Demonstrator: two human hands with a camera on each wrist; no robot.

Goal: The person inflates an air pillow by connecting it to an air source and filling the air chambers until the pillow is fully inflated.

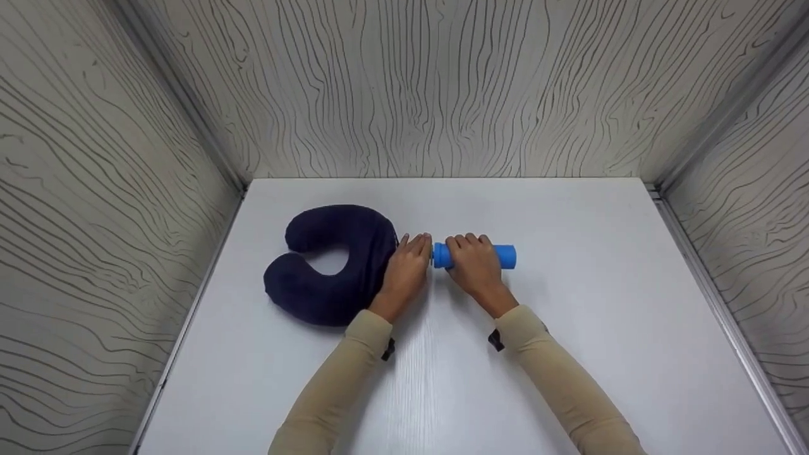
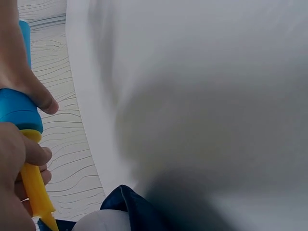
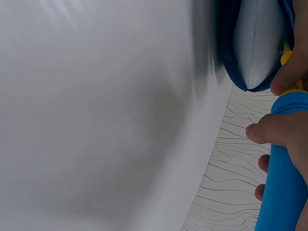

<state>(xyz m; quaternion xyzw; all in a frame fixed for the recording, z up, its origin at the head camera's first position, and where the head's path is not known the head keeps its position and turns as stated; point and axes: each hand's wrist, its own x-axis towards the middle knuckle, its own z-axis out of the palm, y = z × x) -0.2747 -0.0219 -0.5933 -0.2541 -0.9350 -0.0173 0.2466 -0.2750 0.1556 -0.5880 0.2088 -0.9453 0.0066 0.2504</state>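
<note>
A blue hand pump (image 1: 507,256) with a yellow end lies crosswise in front of me. My right hand (image 1: 477,265) grips its blue barrel from above. Around the yellow stem (image 2: 34,185), the fingers of my left hand (image 1: 406,273) are curled, as the left wrist view shows. Left of that hand is a navy U-shaped neck pillow (image 1: 325,297), touching or very close to it. Its cover gapes at the side facing the pump, baring a pale inner cushion (image 3: 257,43). The yellow tip reaches the cover's opening; whether it enters a valve is hidden.
Pillow and pump are over a white table (image 1: 588,366). Wood-grain patterned panels (image 1: 442,88) enclose it at the back and both sides, with metal strips along the edges. Dark straps (image 1: 496,340) show at the wrists.
</note>
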